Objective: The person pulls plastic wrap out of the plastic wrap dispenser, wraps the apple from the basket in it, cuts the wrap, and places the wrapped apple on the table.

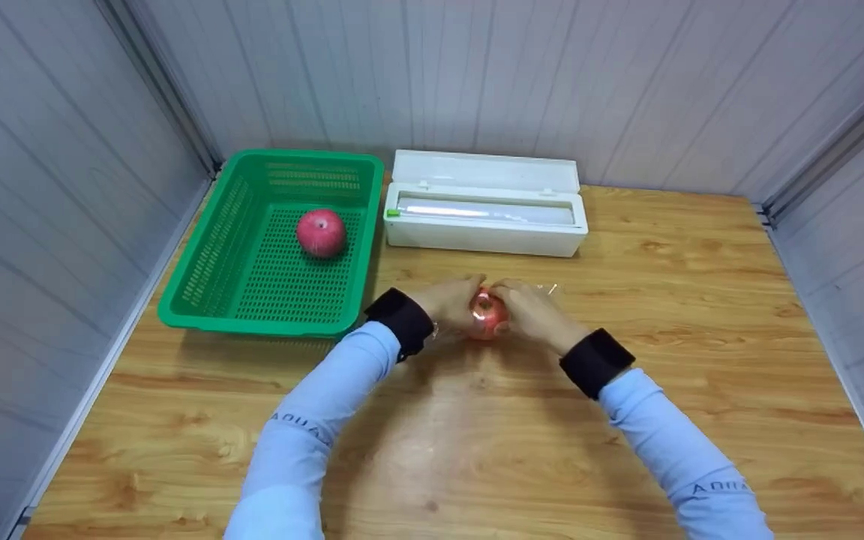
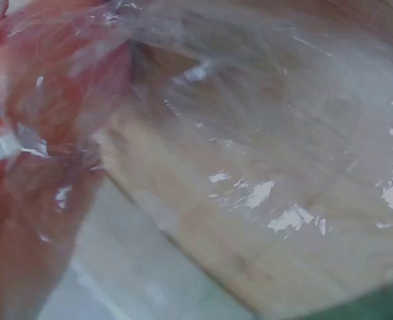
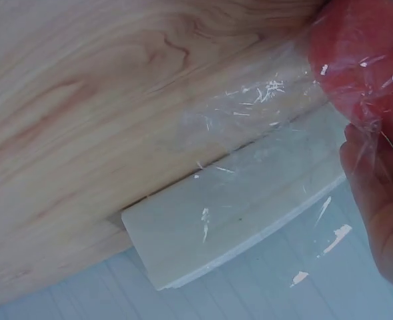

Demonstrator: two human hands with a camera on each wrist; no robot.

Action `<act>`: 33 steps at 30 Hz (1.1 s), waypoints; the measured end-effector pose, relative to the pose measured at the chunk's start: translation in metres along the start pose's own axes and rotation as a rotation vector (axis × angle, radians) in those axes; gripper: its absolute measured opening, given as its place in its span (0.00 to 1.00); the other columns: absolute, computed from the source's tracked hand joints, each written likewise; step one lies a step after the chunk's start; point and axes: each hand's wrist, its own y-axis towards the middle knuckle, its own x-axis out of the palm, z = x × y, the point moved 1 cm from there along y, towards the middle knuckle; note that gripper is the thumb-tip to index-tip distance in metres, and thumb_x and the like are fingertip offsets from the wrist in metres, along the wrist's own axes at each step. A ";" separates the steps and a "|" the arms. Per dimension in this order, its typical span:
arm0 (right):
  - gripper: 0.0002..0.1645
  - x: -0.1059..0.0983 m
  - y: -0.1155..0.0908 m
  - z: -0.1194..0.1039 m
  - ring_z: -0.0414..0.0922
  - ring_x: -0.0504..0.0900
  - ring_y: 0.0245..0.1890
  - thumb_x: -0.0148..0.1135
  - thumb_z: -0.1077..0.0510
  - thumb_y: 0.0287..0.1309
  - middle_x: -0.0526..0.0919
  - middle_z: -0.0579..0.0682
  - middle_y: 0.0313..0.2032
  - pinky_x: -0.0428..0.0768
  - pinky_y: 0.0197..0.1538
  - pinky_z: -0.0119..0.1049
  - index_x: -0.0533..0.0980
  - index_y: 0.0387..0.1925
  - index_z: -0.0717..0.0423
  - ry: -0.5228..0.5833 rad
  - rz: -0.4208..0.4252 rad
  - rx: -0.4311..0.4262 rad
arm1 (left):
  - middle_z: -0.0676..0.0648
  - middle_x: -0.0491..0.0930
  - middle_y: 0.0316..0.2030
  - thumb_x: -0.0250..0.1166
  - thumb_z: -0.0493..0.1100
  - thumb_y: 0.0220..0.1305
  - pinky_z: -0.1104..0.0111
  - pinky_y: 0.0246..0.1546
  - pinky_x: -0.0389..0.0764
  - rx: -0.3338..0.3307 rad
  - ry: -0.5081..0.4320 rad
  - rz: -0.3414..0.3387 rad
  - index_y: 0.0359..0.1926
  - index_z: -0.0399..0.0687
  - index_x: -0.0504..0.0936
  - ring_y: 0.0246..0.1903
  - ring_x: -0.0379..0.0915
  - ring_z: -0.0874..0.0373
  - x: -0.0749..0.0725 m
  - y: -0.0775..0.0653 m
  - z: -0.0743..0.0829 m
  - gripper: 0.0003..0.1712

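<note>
A red apple (image 1: pixel 487 315), covered in clear plastic wrap (image 3: pixel 256 100), is between both hands over the middle of the table. On its left side, my left hand (image 1: pixel 453 304) grips the wrapped fruit. My right hand (image 1: pixel 541 313) is at the opposite side, its fingers pinching gathered film against the apple, as the right wrist view shows. Loose film spreads outward from the fruit past each hand, glinting in both wrist views. Some fingertips are hidden behind the apple and the film.
A green plastic basket (image 1: pixel 267 327) at the left holds another apple (image 1: pixel 322 233), pinkish red. Behind the hands stands a white wrap dispenser box (image 1: pixel 484 238), lid raised, with a roll of film (image 1: pixel 484 211) inside. Panel walls enclose the wooden table (image 1: pixel 702 300) at the back and sides.
</note>
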 end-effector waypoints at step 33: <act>0.43 0.035 -0.049 -0.012 0.55 0.58 0.65 0.57 0.59 0.59 0.60 0.60 0.64 0.55 0.68 0.50 0.45 0.68 0.63 1.947 0.152 0.611 | 0.41 0.72 0.52 0.76 0.49 0.37 0.60 0.54 0.72 0.099 -0.030 0.428 0.59 0.37 0.65 0.51 0.71 0.49 -0.002 -0.030 0.015 0.48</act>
